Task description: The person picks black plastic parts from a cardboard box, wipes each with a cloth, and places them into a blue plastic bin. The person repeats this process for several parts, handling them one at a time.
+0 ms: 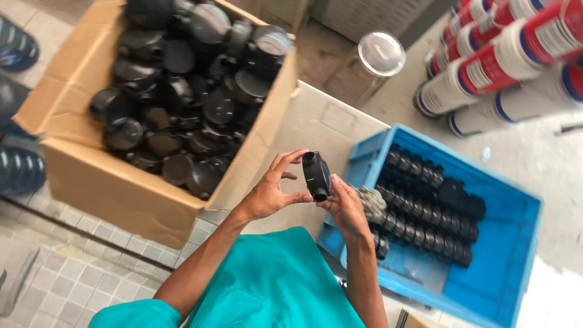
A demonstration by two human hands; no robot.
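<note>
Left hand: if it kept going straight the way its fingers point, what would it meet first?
The left hand points right, fingers already on the black round fitting that both hands hold. Past that comes the right hand, then probably the blue crate, though depth is hard to judge.

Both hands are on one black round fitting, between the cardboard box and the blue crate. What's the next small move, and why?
Probably lower the black fitting to the right into the blue crate, beside the rows of fittings lined up there. The left hand and right hand hold it between the crate and the cardboard box, where like parts lie loose.
</note>
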